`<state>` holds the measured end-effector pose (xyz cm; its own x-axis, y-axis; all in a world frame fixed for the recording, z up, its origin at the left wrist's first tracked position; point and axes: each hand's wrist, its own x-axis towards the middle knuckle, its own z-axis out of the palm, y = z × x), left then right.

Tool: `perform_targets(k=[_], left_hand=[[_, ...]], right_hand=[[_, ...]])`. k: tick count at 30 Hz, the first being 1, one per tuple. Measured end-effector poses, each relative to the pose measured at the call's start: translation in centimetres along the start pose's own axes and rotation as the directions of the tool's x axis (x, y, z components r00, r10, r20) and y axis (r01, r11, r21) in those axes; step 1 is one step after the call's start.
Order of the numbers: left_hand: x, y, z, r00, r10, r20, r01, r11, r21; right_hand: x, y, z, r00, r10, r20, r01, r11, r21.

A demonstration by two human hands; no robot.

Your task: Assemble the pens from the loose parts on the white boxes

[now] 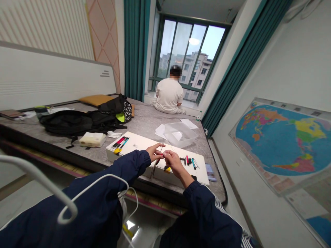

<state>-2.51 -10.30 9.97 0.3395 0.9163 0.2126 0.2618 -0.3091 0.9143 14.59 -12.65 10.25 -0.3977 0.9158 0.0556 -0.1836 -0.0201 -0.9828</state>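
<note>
Above the gap between two white boxes, my left hand (154,152) pinches a small red pen part (158,161). Its fingertips meet those of my right hand (172,160), which is closed at the same piece; most of it is hidden by the fingers. On the left white box (137,140) lies a row of several pens (120,142) in red, black and teal. Loose pen parts (190,161), among them red, black and teal barrels and thin pale pieces, are spread over the right white box (200,172).
A clear plastic bin (181,135) and white papers (160,131) lie behind the boxes. Left are a tissue pack (93,139) and a black backpack (69,122). A person (169,93) sits by the window, back turned. A white cable (103,177) loops across my left sleeve.
</note>
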Motion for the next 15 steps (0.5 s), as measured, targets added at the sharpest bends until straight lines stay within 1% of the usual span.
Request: perform_targets(k=[7,11,13,15], left_hand=[[0.0,0.4,0.0,1.000,0.016,0.012,-0.017,0.999,0.047],[-0.1,0.4,-0.1,0.999,0.023,0.038,-0.025,0.997,0.078],[-0.1,0.4,-0.2,0.999,0.020,0.049,-0.024,0.997,0.080],[-0.1,0.4,-0.1,0.998,0.019,0.055,-0.022,0.997,0.067]], right_hand=[[0.1,0.0,0.5,0.998,-0.005,-0.067,0.006,1.000,0.008],[0.1,0.4,0.6,0.997,0.000,-0.077,-0.004,0.999,-0.045],[0.1,0.3,0.3,0.997,-0.003,-0.071,-0.002,0.997,-0.071],[0.3,0.1,-0.5,0.996,-0.015,-0.093,0.010,0.998,-0.056]])
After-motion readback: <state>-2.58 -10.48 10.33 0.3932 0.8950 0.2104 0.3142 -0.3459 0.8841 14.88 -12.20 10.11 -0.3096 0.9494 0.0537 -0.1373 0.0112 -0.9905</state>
